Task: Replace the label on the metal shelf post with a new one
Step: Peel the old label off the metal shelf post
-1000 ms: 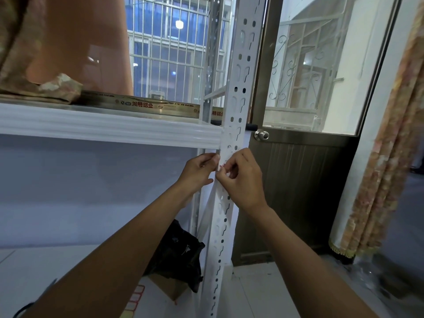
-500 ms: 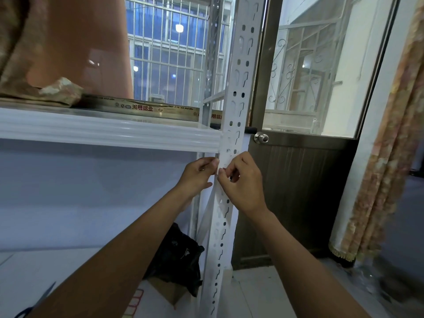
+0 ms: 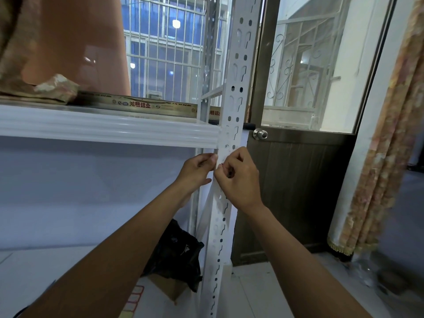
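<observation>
1. Barred window glass and a brown door [image 3: 298, 180] stood behind the metal shelf post [image 3: 236, 72], which rose white and slotted through the middle of the view.
2. Just below the shelf beam [image 3: 110, 129], which met the post from the left, both hands worked at the post's face.
3. The left hand [image 3: 196, 171] curled its fingers against the post's left edge. The right hand [image 3: 241, 180] pinched with bent fingertips at the label [image 3: 219, 160], a pale strip barely distinguishable from the white paint.
4. My judgement: a thin strip pulled unevenly could tear, leaving scraps or glue that would make the new label sit badly.
5. Slot edges in the post could snag the strip, or nick a fingertip if the pinch slipped.
</observation>
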